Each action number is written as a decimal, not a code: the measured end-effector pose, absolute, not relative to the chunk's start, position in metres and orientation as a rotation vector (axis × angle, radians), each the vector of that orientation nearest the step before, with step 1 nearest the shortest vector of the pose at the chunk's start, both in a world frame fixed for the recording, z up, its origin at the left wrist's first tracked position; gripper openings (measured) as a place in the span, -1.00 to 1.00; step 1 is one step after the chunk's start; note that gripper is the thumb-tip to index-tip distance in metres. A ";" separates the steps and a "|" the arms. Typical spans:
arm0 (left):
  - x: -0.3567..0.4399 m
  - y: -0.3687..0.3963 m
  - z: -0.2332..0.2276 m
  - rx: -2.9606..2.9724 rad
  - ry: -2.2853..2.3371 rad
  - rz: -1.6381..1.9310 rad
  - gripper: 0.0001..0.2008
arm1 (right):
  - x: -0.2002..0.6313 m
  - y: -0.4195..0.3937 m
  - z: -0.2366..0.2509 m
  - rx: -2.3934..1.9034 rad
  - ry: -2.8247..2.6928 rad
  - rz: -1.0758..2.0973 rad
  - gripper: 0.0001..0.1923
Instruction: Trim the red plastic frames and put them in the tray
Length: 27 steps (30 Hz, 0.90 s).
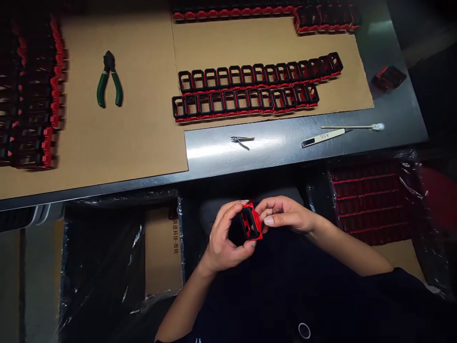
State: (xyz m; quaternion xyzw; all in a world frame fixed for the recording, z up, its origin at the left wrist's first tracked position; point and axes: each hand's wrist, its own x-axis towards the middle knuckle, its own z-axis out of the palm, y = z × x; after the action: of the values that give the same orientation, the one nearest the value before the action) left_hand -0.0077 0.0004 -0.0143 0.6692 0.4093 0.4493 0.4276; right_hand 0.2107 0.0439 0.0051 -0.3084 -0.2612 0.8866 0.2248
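Below the steel table's (271,155) near edge, over my lap, my left hand (223,240) wraps its fingers around a small red-and-black frame (251,222), while my right hand (285,214) pinches its right side.

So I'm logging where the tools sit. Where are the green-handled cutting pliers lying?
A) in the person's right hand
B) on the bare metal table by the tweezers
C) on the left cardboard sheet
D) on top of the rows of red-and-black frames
C: the green-handled cutting pliers lie alone on the left cardboard sheet, apart from the tweezers and both hands.
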 end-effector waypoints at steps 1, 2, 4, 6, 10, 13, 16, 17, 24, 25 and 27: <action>-0.007 -0.001 -0.016 1.644 1.023 1.113 -0.24 | 0.210 0.044 0.005 -0.837 -0.709 2.450 -0.62; -0.007 -0.002 -0.019 1.617 1.022 1.106 -0.22 | 0.209 0.043 0.005 -0.824 -0.703 2.451 -0.61; -0.008 -0.005 -0.023 1.583 1.015 1.094 -0.17 | 0.207 0.044 0.006 -0.809 -0.702 2.447 -0.61; -0.009 -0.006 -0.026 1.584 1.015 1.071 -0.13 | 0.206 0.044 0.006 -0.814 -0.711 2.438 -0.61; -0.010 -0.006 -0.026 1.635 1.041 0.980 -0.09 | 0.205 0.045 0.006 -0.828 -0.734 2.411 -0.62; -0.009 -0.003 -0.023 1.671 1.042 0.968 -0.09 | 0.203 0.044 0.003 -0.854 -0.722 2.388 -0.65; -0.007 -0.001 -0.021 1.685 1.030 1.030 -0.13 | 0.201 0.043 -0.002 -0.875 -0.670 2.402 -0.64; -0.006 0.000 -0.020 1.684 1.027 1.055 -0.16 | 0.200 0.042 -0.004 -0.881 -0.651 2.419 -0.62; -0.008 0.004 -0.018 1.587 1.162 1.163 -0.41 | 0.205 0.078 0.002 -1.168 -1.172 1.966 -0.63; -0.010 0.005 -0.017 1.589 1.225 1.160 -0.42 | 0.207 0.088 0.007 -1.229 -1.296 1.764 -0.67; -0.012 0.006 -0.015 1.642 1.356 1.149 -0.44 | 0.209 0.104 0.017 -1.297 -1.482 1.423 -0.73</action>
State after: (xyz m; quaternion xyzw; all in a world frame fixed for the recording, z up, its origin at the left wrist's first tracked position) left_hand -0.0116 0.0059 -0.0148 0.6349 0.5243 0.4444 0.3529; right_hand 0.2088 0.1040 0.0165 -0.5003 -0.5717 0.5490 0.3484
